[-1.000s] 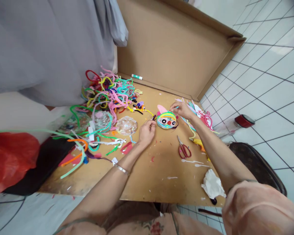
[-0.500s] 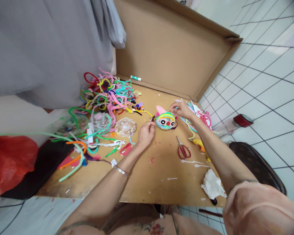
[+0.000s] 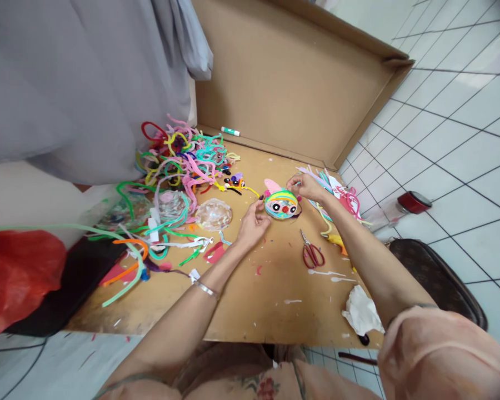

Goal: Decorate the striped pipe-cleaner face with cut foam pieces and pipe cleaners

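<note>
A round craft face (image 3: 281, 208) with coloured stripes, black-and-white eyes, a red nose and a pink ear lies on the brown table. At its left edge is my left hand (image 3: 253, 224), thumb and forefinger apart, with a small dark bit by the fingertips. My right hand (image 3: 306, 186) has its fingers pinched together at the face's upper right edge; what they hold is hidden. Just below the face lie red-handled scissors (image 3: 312, 255). A clear faceted plastic piece (image 3: 214, 214) rests to the left of my left hand.
Tangled fuzzy craft stems (image 3: 187, 155) pile up at the back left. A glue stick (image 3: 230, 131) lies by the upright cardboard (image 3: 275, 72). On the right are a yellow glue gun (image 3: 335, 241), crumpled white paper (image 3: 361, 311), a red-lidded bottle (image 3: 414, 202) and a brown bag (image 3: 437, 283).
My left hand's fingers have spread apart, and the hand has shifted slightly right toward the face. My right hand keeps nearly the same pinch at the face's edge, moved slightly left.
</note>
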`<state>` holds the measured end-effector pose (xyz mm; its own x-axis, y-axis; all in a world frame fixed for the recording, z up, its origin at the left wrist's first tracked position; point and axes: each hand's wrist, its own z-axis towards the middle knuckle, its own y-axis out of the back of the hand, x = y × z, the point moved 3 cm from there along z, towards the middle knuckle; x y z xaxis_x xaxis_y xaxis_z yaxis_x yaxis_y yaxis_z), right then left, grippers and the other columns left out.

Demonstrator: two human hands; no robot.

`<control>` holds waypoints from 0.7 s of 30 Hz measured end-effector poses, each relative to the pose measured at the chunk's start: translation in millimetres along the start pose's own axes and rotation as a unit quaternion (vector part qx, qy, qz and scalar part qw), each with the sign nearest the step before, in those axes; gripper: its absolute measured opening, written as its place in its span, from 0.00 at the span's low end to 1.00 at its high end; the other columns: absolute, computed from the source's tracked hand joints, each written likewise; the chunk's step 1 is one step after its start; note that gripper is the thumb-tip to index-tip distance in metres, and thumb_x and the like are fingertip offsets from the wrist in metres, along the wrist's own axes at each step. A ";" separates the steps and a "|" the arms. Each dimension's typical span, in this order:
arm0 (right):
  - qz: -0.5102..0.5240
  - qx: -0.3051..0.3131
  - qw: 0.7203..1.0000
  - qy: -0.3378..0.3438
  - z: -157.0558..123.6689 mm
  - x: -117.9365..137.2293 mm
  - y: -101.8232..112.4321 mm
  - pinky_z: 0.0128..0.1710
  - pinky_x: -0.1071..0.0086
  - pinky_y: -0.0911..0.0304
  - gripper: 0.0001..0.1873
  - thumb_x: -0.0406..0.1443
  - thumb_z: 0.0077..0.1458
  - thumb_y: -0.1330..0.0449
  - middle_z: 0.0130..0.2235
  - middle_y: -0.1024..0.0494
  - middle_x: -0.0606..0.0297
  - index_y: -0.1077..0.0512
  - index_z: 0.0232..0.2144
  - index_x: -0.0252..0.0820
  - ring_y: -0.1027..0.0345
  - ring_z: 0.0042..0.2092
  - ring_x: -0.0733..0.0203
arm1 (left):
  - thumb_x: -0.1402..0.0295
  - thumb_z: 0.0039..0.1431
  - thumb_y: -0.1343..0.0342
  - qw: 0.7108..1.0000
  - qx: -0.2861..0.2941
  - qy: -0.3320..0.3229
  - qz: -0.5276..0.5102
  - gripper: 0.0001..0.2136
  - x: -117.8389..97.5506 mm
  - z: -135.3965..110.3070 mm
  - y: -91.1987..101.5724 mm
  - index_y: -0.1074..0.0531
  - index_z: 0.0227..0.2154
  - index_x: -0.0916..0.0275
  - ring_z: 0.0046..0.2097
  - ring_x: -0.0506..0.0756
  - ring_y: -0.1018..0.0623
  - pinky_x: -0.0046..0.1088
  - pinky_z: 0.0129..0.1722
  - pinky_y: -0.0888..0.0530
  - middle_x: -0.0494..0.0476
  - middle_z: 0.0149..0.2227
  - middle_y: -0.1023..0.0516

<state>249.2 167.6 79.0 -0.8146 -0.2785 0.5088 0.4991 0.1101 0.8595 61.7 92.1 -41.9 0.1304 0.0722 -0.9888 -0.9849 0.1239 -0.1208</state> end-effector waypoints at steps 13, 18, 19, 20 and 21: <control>-0.004 -0.028 1.000 0.010 -21.0 14.5 -3.9 0.30 0.72 0.40 0.09 0.33 0.43 0.43 0.28 0.22 0.63 0.24 0.24 0.35 0.34 0.29 0.64 | 0.60 0.44 0.30 0.991 -0.077 -0.096 0.057 0.39 -3.7 -4.3 -7.9 0.40 0.59 0.58 0.60 0.61 0.31 0.41 0.60 0.34 0.66 0.60 0.35; 0.003 -0.055 0.998 0.000 -28.9 14.1 -10.4 0.29 0.71 0.41 0.09 0.34 0.43 0.42 0.24 0.25 0.64 0.23 0.24 0.35 0.35 0.27 0.63 | 0.61 0.51 0.35 0.941 -0.115 -0.226 0.223 0.19 -27.4 -17.5 -9.7 0.30 0.45 0.60 0.55 0.60 0.29 0.39 0.57 0.33 0.62 0.49 0.30; 0.004 -0.060 0.998 0.000 -30.2 14.1 -11.7 0.29 0.71 0.41 0.09 0.35 0.43 0.42 0.24 0.25 0.64 0.23 0.24 0.35 0.34 0.28 0.63 | 0.61 0.53 0.36 0.933 -0.110 -0.237 0.246 0.16 -30.7 -18.3 -11.2 0.29 0.43 0.60 0.54 0.60 0.29 0.39 0.56 0.33 0.61 0.48 0.29; 0.006 -0.065 0.998 0.002 -31.4 14.4 -12.7 0.29 0.71 0.41 0.09 0.35 0.43 0.42 0.23 0.26 0.64 0.23 0.24 0.36 0.35 0.27 0.63 | 0.61 0.54 0.37 0.927 -0.107 -0.244 0.264 0.14 -33.4 -18.2 -12.7 0.27 0.42 0.60 0.52 0.60 0.29 0.38 0.55 0.32 0.61 0.47 0.29; 0.007 -0.067 0.998 0.003 -32.5 14.9 -13.5 0.28 0.72 0.42 0.09 0.35 0.44 0.42 0.23 0.26 0.64 0.23 0.23 0.36 0.35 0.27 0.64 | 0.61 0.56 0.38 0.921 -0.106 -0.249 0.279 0.13 -35.6 -17.4 -14.3 0.26 0.41 0.60 0.51 0.60 0.29 0.38 0.54 0.32 0.61 0.46 0.29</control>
<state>240.0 130.9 73.4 -0.8054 -0.2844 0.5200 0.5460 -0.0147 0.8377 69.1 70.5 -6.4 -0.4188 0.5180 -0.7458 -0.9077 -0.2623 0.3275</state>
